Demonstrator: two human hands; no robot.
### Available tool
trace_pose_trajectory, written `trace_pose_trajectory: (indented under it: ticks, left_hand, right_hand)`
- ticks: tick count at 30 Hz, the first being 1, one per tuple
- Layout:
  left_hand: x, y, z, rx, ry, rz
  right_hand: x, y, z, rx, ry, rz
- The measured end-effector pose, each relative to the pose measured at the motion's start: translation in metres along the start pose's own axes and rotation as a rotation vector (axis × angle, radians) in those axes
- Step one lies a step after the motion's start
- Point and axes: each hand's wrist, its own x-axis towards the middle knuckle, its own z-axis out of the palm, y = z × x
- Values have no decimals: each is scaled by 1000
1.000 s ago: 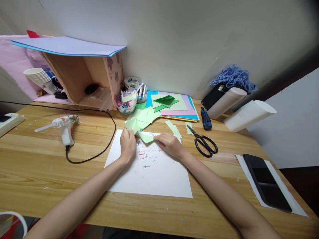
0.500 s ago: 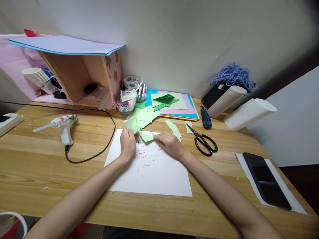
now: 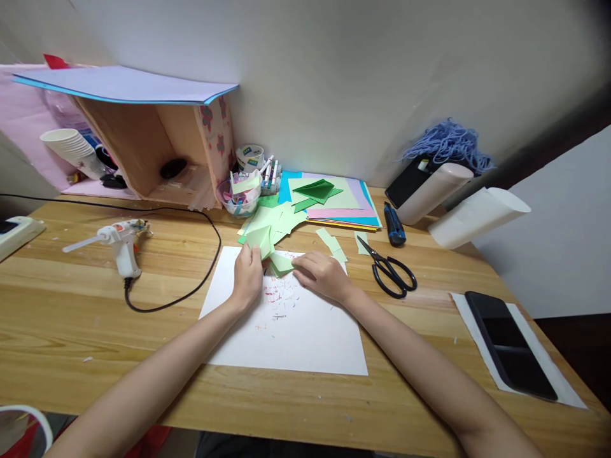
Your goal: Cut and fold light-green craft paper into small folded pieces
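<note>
My left hand [image 3: 248, 273] is closed on a folded piece of light green paper [image 3: 259, 241], held above the far edge of a white sheet [image 3: 286, 337] with coloured marks. My right hand [image 3: 321, 275] pinches the edge of another folded light green paper [image 3: 280, 263] just to the right. The two folded pieces sit close together; whether they are joined I cannot tell. Behind them lie light green paper sheets [image 3: 281, 218]. Light green paper strips [image 3: 331, 244] and black-handled scissors [image 3: 389, 268] rest beyond and right of my right hand.
A hot glue gun [image 3: 125, 248] with its black cord [image 3: 210, 273] lies left. At the back stand an open cardboard box [image 3: 157, 146], a bowl of scraps [image 3: 240, 197] and stacked coloured paper [image 3: 367, 213]. Rightward are a blue utility knife [image 3: 394, 226], paper rolls [image 3: 477, 219] and a phone [image 3: 510, 346].
My left hand has shifted slightly right with its folded paper, bringing it nearer the other piece. My right hand has barely moved and keeps its pinch.
</note>
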Motion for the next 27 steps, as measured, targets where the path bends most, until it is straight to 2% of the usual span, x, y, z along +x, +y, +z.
trace_pose_trajectory:
  ticks: [6,9,11,13,15,17,19,22,24,27]
  left_hand:
    - [-5,7,2,-87,-96,29]
    - [-6,9,2,-105,-115,19]
    - [-5,8,1,-109,-100,8]
    - [-2,6,0,-75,-84,12]
    - [0,5,-1,0,-95,58]
    - [1,6,-1,80,-148,146]
    - [1,8,-1,133,-241,228]
    - [-1,11,-1,143,-419,255]
    - [-2,11,-2,119,-500,251]
    - [-2,10,-2,79,-552,248]
  right_hand:
    - [3,-7,5,-19,27,66]
    - [4,-4,6,-9,83,120]
    - [4,0,3,18,184,186]
    - [3,5,-3,65,343,263]
    - [2,8,-10,116,504,308]
    - [0,8,-14,147,580,282]
    - [0,7,-13,145,524,181]
    - [0,4,-7,87,342,29]
    - [0,3,-3,31,266,-9]
    - [0,6,-3,-22,238,-21]
